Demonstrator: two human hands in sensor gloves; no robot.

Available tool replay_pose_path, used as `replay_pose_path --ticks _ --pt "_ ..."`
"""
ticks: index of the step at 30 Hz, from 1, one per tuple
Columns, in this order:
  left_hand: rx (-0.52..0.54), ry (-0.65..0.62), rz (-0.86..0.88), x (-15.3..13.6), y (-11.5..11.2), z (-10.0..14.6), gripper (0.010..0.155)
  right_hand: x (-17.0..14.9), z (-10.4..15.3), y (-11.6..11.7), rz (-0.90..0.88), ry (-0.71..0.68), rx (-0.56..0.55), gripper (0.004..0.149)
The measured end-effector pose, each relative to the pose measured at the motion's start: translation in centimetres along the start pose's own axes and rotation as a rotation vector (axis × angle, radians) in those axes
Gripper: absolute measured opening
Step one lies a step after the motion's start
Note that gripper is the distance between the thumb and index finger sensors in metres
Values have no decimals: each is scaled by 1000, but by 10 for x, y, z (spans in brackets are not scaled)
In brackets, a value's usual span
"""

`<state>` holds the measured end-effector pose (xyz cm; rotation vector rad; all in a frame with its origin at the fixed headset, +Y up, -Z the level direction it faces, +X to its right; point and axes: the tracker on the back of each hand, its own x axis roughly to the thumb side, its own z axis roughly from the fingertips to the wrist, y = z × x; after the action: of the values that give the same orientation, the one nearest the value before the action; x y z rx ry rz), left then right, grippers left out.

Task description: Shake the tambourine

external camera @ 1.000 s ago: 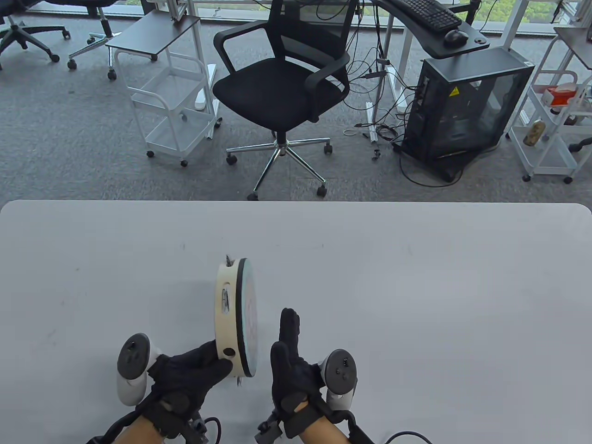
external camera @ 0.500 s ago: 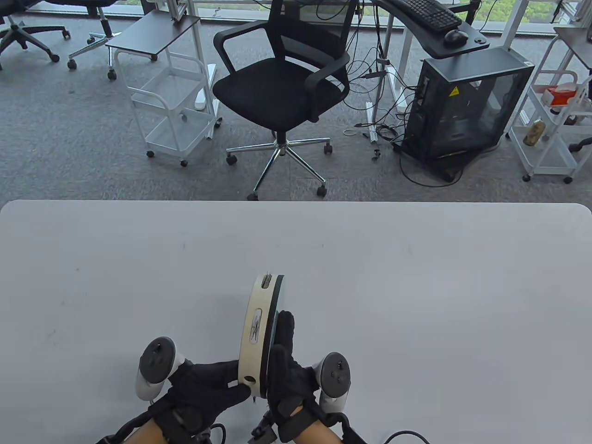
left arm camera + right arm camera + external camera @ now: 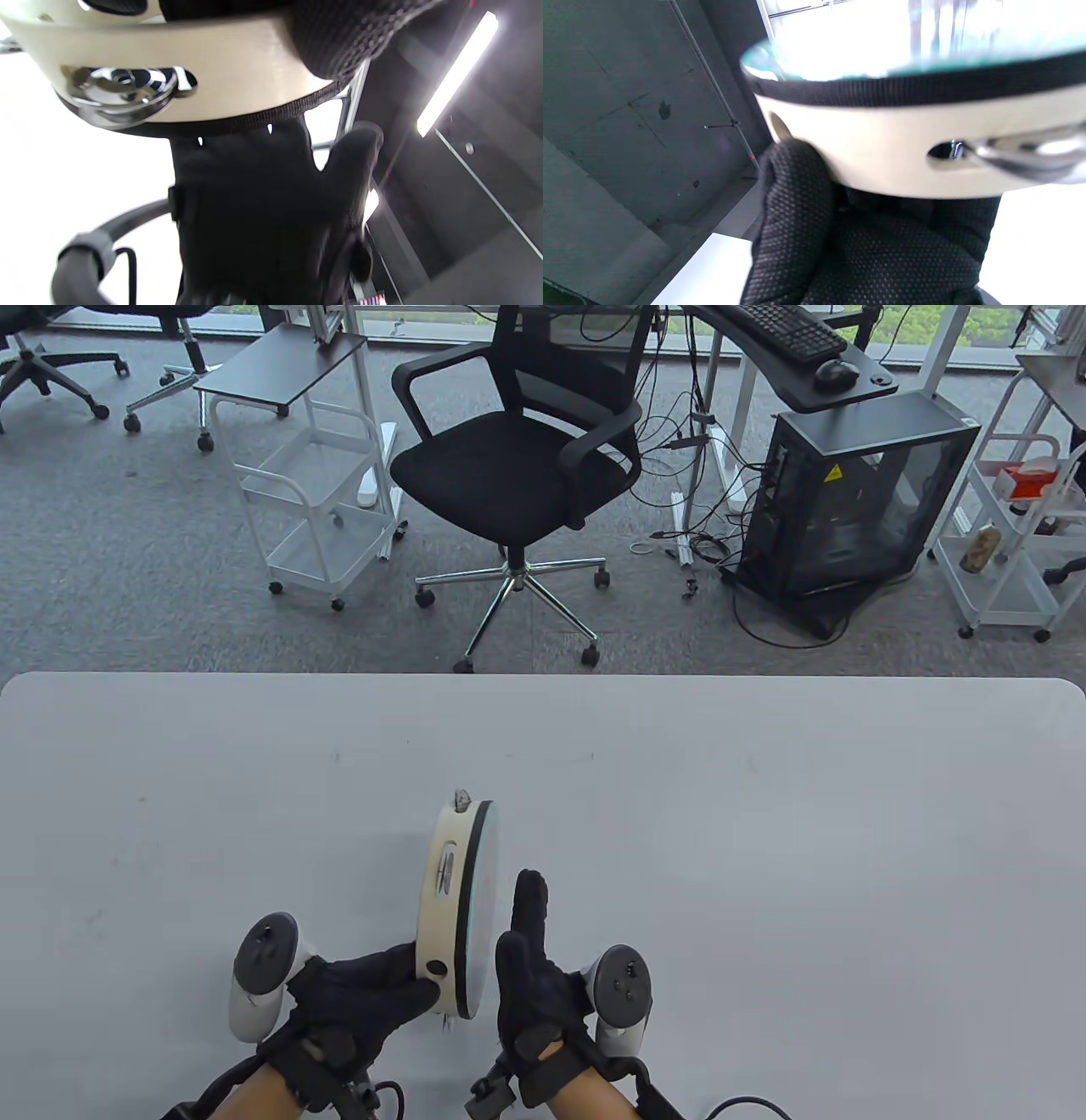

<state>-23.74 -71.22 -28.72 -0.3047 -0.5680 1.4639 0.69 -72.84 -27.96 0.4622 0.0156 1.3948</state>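
Note:
A tambourine [image 3: 443, 891] with a cream rim, black band and pale drumhead stands on edge above the white table [image 3: 764, 831]. My left hand [image 3: 373, 997] grips its near lower rim, thumb on the rim's outer face. The rim and a metal jingle show in the left wrist view [image 3: 237, 72]. My right hand [image 3: 530, 950] is held flat and upright, fingers extended, palm facing the drumhead with a small gap between them. It also shows in the left wrist view [image 3: 263, 203]. The right wrist view shows the rim [image 3: 882, 144] and my left glove [image 3: 797, 203] on it.
A black office chair [image 3: 517, 466] stands on the carpet beyond the table's far edge. A white trolley [image 3: 314, 500] is to its left and a dark computer case [image 3: 848, 492] to its right. Cables trail from both wrists at the near edge.
The tambourine swung right against my right palm half a second ago, and has now swung back left, off the palm. My right hand stayed nearly still.

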Motion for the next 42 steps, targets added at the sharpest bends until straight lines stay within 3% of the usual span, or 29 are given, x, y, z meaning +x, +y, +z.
replay_pose_path --ticks 4,7,8,11,12,13,16,25,31,37,39,42 --pt "124 -22 -44 5 8 6 49 1 0 -4 1 3 -21 91" --pt "105 -66 -57 9 4 5 48 1 0 -3 -7 4 -20 91" --pt "67 -82 -62 10 1 3 48 1 -1 -2 -12 3 -16 91" --pt "-341 -122 -153 13 -28 -9 47 -1 -2 14 -38 -9 98 92" --pt "-350 -114 -173 13 -33 -4 49 0 5 14 -20 -15 76 91" --pt "-295 -125 -158 13 -35 -7 50 -2 4 12 -10 -11 2 91" --pt "-299 -123 -163 12 -29 -7 48 -2 3 12 -38 12 70 92" --pt "-242 -71 -103 7 -25 -7 47 -3 0 8 -15 25 39 92" --pt "-77 25 -17 0 -4 -2 47 -6 -1 1 4 50 18 92" --pt "86 -51 -94 12 2 6 47 -4 -1 -1 -6 42 1 92" --pt "37 -75 -142 13 -4 3 47 -4 -2 2 -4 34 5 92" --pt "-301 -112 -149 11 -29 -8 47 -7 0 18 -14 18 103 92"
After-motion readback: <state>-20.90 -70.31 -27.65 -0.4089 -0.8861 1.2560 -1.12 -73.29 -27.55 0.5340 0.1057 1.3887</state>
